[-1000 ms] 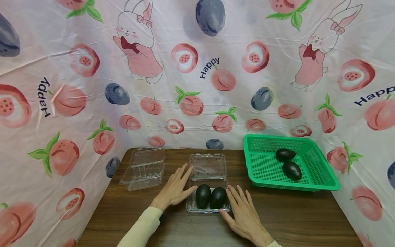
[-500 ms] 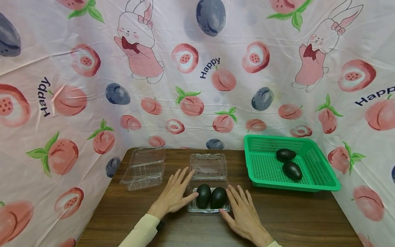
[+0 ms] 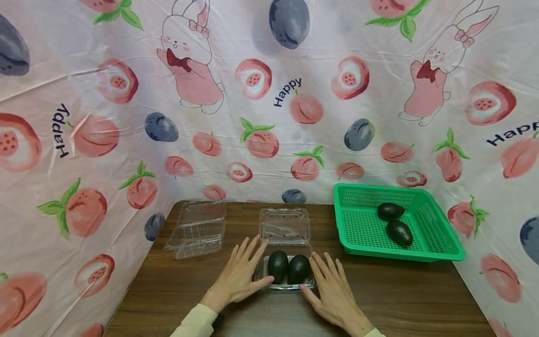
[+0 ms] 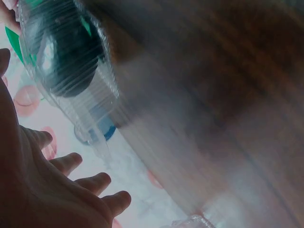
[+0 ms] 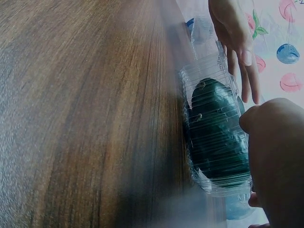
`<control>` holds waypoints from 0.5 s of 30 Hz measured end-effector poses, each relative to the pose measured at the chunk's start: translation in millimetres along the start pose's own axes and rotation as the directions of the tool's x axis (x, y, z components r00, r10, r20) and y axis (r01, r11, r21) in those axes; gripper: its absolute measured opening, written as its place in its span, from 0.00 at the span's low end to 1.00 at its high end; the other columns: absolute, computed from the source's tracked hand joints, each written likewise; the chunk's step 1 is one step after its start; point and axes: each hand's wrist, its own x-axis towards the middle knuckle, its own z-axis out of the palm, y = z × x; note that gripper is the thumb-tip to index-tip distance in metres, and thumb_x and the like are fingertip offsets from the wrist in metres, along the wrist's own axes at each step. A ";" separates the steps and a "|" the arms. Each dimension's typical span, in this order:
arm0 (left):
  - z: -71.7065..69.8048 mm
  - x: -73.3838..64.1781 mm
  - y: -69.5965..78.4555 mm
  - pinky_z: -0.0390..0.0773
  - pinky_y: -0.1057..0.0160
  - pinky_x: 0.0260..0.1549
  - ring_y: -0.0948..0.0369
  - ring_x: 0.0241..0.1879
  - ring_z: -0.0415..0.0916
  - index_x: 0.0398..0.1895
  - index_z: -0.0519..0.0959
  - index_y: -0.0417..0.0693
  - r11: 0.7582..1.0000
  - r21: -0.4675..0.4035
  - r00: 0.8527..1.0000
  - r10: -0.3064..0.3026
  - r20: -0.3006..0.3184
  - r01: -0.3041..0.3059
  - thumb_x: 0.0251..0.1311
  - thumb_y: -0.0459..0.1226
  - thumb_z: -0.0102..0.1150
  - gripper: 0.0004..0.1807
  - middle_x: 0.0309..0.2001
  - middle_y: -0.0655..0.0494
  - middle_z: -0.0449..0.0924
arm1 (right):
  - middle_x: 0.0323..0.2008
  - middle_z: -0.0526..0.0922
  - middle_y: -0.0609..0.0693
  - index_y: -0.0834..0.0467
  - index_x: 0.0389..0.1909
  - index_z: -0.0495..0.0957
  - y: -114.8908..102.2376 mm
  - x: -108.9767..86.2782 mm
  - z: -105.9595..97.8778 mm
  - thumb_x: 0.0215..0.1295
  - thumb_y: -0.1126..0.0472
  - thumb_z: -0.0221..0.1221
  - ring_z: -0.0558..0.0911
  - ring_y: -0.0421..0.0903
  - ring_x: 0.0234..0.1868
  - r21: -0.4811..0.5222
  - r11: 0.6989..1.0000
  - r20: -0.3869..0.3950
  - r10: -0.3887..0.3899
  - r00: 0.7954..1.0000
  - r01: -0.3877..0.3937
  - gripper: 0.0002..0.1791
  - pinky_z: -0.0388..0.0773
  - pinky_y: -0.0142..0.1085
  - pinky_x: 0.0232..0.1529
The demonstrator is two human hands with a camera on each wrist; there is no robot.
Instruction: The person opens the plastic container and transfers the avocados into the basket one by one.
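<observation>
The left hand (image 3: pixel 240 276) has just drawn back toward the wearer: its thumb, at the left side of one of the two dark green, egg-shaped avocados in front of it, has slid down to that fruit's near end, just by the near rim of the container. The right hand (image 3: pixel 337 295), the fruit and everything else on the table have stayed put.

Both avocados, the left one (image 3: pixel 278 266) and the right one (image 3: pixel 298 269), stand side by side in the base of a clear, ribbed plastic hinged container (image 3: pixel 290 287), midway between the left and right edges of the brown wood-grain table (image 3: pixel 379 290). Its transparent lid (image 3: pixel 284 225) lies folded back toward the table's far edge, so the base is filled but uncovered. The shift appears to set both thumbs by the near rim, flanking the container.

Neither hand grips anything: fingers are extended, the right ones along the container's right side. Whether the left fingers touch its left side cannot be told.

A second clear container (image 3: pixel 200 238) stands by the far left corner; a green perforated plastic basket (image 3: pixel 404 255) by the far right corner holds two more dark avocados (image 3: pixel 399 233).
</observation>
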 end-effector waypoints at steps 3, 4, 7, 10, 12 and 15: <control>3.8 -4.2 2.0 0.56 0.19 0.83 0.27 0.90 0.51 0.95 0.52 0.54 1.000 -0.008 1.000 0.005 -0.007 -0.005 0.77 0.69 0.59 0.55 0.93 0.40 0.50 | 0.83 0.76 0.59 0.61 0.80 0.77 0.0 0.1 -0.7 0.77 0.37 0.68 0.71 0.70 0.85 0.000 1.000 0.010 0.004 1.000 -0.004 0.42 0.63 0.70 0.84; 5.1 -5.5 2.5 0.57 0.19 0.82 0.27 0.89 0.51 0.95 0.52 0.54 1.000 -0.008 1.000 0.004 -0.009 -0.004 0.76 0.70 0.59 0.55 0.93 0.41 0.50 | 0.83 0.76 0.59 0.61 0.80 0.77 0.0 0.1 -1.0 0.77 0.37 0.67 0.71 0.69 0.85 -0.001 1.000 0.013 0.006 1.000 -0.006 0.42 0.63 0.70 0.84; 8.9 -8.0 3.3 0.58 0.19 0.82 0.27 0.89 0.53 0.95 0.52 0.53 1.000 -0.003 1.000 0.008 -0.022 -0.008 0.75 0.70 0.60 0.57 0.93 0.40 0.51 | 0.83 0.76 0.58 0.61 0.80 0.77 -0.1 0.3 -1.4 0.77 0.37 0.67 0.71 0.69 0.85 -0.001 1.000 0.019 0.008 1.000 -0.008 0.42 0.62 0.70 0.84; 11.9 -9.2 3.4 0.60 0.19 0.81 0.27 0.88 0.55 0.94 0.54 0.50 1.000 0.004 0.999 0.011 -0.040 -0.011 0.74 0.70 0.62 0.58 0.93 0.39 0.52 | 0.83 0.75 0.58 0.61 0.80 0.76 -0.3 0.3 -1.7 0.77 0.37 0.68 0.71 0.69 0.85 -0.001 1.000 0.020 0.007 1.000 -0.007 0.43 0.63 0.70 0.84; 13.1 -9.7 3.3 0.59 0.20 0.82 0.27 0.88 0.54 0.94 0.54 0.50 1.000 0.005 0.999 0.008 -0.036 -0.007 0.73 0.70 0.62 0.58 0.93 0.39 0.51 | 0.83 0.75 0.58 0.61 0.80 0.76 -0.3 0.3 -1.7 0.77 0.37 0.68 0.71 0.69 0.85 -0.001 1.000 0.019 0.006 1.000 -0.006 0.43 0.63 0.70 0.84; 13.7 -10.4 3.2 0.57 0.21 0.84 0.28 0.89 0.52 0.95 0.52 0.51 1.000 0.005 1.000 -0.010 -0.009 0.010 0.73 0.72 0.61 0.59 0.94 0.41 0.49 | 0.83 0.75 0.58 0.61 0.80 0.76 -0.3 0.4 -1.7 0.76 0.38 0.68 0.71 0.69 0.85 0.000 1.000 0.018 0.007 1.000 -0.007 0.43 0.63 0.70 0.84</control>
